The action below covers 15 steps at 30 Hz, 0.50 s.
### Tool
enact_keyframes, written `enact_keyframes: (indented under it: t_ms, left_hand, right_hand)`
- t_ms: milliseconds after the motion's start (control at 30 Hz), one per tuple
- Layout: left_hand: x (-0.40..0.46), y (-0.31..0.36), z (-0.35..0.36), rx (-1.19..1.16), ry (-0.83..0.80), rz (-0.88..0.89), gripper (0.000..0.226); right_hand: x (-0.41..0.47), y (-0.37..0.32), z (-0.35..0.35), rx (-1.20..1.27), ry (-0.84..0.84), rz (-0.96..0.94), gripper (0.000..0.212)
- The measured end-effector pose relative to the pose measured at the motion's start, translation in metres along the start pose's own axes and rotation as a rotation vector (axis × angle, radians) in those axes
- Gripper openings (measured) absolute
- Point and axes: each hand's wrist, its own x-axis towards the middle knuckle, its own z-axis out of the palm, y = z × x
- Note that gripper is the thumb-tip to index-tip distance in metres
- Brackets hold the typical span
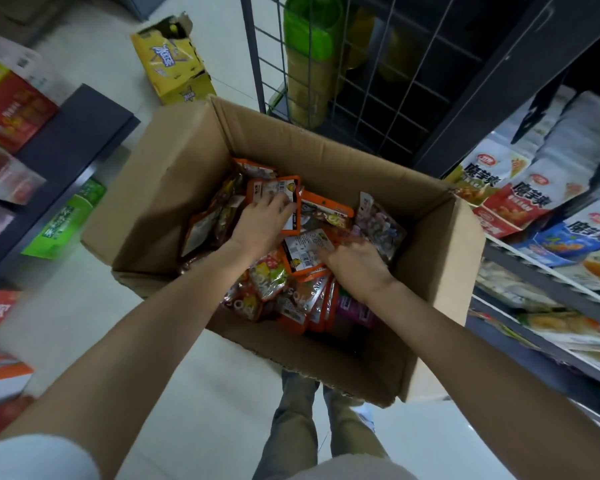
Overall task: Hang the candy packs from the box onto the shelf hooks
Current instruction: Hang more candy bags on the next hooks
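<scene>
Candy packs (293, 285): glossy orange-edged pouches, barcoded white backs, heaped in open corrugated cardboard box (174, 188) on floor. Left hand (262, 221) grip pinched one upright pack (274, 192); right hand (355, 266) grip curled on another pack (303, 252). Right: shelf pouches (530, 199), Chinese lettering. Far: yellow carton (174, 65).

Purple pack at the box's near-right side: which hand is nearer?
Right. The right hand lies just above the purple pack, its wrist almost over it. The left hand is farther up and left, on an orange pack.
</scene>
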Motion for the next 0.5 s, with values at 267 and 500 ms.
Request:
enact_keyframes:
  t_ms: [267, 500]
  left_hand:
    - [-0.009, -0.002, -0.005, -0.167, 0.103, -0.068, 0.042]
    - [-0.048, -0.025, -0.077, -0.642, 0.513, -0.314, 0.018]
  right_hand:
    - [-0.02, 0.006, -0.028, 0.12, 0.0, 0.193, 0.034]
    - [-0.087, 0.019, -0.054, 0.849, 0.708, 0.567, 0.008]
